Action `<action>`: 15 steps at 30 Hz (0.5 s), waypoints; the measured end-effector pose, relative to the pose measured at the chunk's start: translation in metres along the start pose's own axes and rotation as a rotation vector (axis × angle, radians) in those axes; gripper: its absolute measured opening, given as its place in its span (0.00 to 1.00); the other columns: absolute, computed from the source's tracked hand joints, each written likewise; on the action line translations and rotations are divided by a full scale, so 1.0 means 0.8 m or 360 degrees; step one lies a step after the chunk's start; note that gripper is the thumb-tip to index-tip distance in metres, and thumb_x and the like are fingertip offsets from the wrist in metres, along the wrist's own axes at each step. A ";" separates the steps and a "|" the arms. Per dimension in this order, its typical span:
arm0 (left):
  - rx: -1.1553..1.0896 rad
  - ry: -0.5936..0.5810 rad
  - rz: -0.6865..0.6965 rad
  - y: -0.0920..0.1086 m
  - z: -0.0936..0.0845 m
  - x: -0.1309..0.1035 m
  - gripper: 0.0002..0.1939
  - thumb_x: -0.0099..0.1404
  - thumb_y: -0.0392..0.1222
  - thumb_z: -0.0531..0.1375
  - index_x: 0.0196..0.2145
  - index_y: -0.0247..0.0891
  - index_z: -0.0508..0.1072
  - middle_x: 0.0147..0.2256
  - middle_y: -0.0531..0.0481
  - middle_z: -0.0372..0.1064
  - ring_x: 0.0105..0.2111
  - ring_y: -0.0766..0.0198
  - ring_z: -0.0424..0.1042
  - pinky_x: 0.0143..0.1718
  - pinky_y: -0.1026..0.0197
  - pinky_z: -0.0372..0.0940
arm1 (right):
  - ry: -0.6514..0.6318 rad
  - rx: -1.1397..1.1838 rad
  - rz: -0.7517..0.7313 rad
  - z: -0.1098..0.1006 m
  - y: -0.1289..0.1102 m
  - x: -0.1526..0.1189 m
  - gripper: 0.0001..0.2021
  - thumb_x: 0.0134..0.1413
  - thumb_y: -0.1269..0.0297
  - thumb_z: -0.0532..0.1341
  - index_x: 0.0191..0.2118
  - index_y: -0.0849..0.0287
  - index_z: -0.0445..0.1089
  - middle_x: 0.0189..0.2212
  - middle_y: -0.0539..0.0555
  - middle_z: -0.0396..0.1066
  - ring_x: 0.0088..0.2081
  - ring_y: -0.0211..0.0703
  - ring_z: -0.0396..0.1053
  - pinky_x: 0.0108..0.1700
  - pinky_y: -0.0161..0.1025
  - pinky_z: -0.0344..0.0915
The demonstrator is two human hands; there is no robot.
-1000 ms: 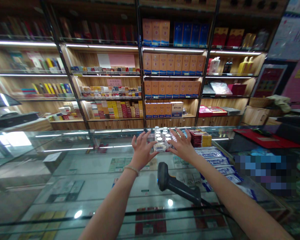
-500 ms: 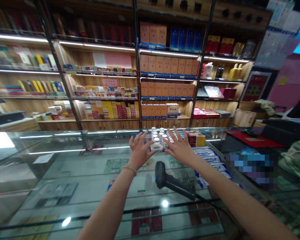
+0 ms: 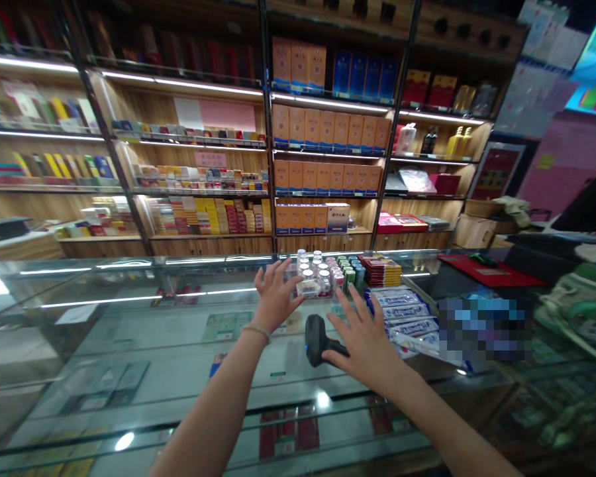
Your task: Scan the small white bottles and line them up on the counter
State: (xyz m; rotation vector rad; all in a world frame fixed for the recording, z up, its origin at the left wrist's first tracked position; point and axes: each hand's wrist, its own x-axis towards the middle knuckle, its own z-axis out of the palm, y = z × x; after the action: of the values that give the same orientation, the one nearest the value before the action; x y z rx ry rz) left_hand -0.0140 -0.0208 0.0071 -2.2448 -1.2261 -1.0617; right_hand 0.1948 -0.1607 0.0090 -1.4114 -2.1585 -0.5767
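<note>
Looking down at a glass counter (image 3: 153, 358), with two bare forearms reaching in from the bottom. Closest up, under the glass, can see some dark red packs (image 3: 289, 432). Above those, got the right hand (image 3: 365, 344) open and released, with fingers splayed wide over the handle of a black handheld scanner (image 3: 316, 340). Hiding most of that handle, tbh, with just the head and a bit of neck poking out to the left. Can't tell about actual contact there.

A bit further out, got the left hand (image 3: 277, 298) loosely curved, not clenched, with thumb and index finger right at the left near corner of some clear jars with white lids (image 3: 308, 283). Standing bunched together on the glass, past the scanner. Can't tell for sure about fingertips touching or just beside. Also spotted a thin bracelet (image 3: 255, 329) on the left wrist.

Just right of the jars, see rows of small pink, green and blue containers (image 3: 347, 273), then a red-and-yellow stack of packs (image 3: 381, 271). Nearer than that stack, long blue-and-white packs (image 3: 410, 311) lying flat. Over to the right, a red mat (image 3: 487, 273).

Way at the back, lit wooden shelves (image 3: 153, 99) with orange boxes (image 3: 328, 129), blue boxes (image 3: 365, 76) up high and yellow bottles (image 3: 459, 142) off to the right.
</note>
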 end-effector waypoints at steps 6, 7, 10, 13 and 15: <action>0.0010 0.0001 0.0008 0.000 0.001 0.000 0.20 0.55 0.46 0.71 0.47 0.53 0.76 0.67 0.46 0.57 0.67 0.43 0.53 0.67 0.34 0.36 | 0.0041 0.0017 0.0088 0.010 -0.014 -0.024 0.31 0.47 0.40 0.69 0.54 0.53 0.73 0.70 0.64 0.51 0.71 0.72 0.43 0.66 0.73 0.39; 0.0005 0.0002 0.0005 0.000 0.001 0.000 0.20 0.56 0.46 0.70 0.47 0.53 0.76 0.67 0.46 0.57 0.67 0.43 0.53 0.67 0.34 0.36 | 0.0035 0.0018 0.0100 0.013 -0.015 -0.026 0.31 0.47 0.40 0.69 0.53 0.54 0.73 0.70 0.65 0.51 0.70 0.72 0.43 0.66 0.73 0.39; -0.0002 0.0003 0.0002 -0.001 0.001 0.000 0.20 0.56 0.46 0.70 0.47 0.53 0.76 0.67 0.46 0.56 0.67 0.43 0.53 0.67 0.35 0.35 | 0.0003 0.0050 0.0139 0.024 -0.014 -0.028 0.28 0.47 0.41 0.69 0.49 0.54 0.74 0.67 0.66 0.57 0.69 0.72 0.47 0.66 0.73 0.40; 0.0023 0.0008 0.0013 -0.001 0.001 0.000 0.21 0.55 0.47 0.71 0.48 0.53 0.76 0.67 0.46 0.57 0.66 0.43 0.53 0.67 0.35 0.36 | -0.0047 0.0105 0.0206 0.030 -0.016 -0.028 0.22 0.48 0.45 0.70 0.44 0.54 0.75 0.62 0.65 0.65 0.67 0.70 0.53 0.66 0.72 0.42; 0.0048 0.0008 0.0015 -0.001 0.001 0.000 0.22 0.55 0.47 0.71 0.48 0.53 0.76 0.67 0.46 0.57 0.66 0.43 0.54 0.66 0.35 0.36 | -0.0124 0.0133 0.0269 0.028 -0.020 -0.026 0.19 0.49 0.49 0.70 0.43 0.55 0.74 0.59 0.65 0.68 0.65 0.68 0.57 0.66 0.70 0.46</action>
State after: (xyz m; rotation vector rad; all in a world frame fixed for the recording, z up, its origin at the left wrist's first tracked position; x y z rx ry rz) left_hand -0.0139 -0.0199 0.0062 -2.2218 -1.2203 -1.0374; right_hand 0.1835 -0.1679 -0.0227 -1.5744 -2.0707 -0.3703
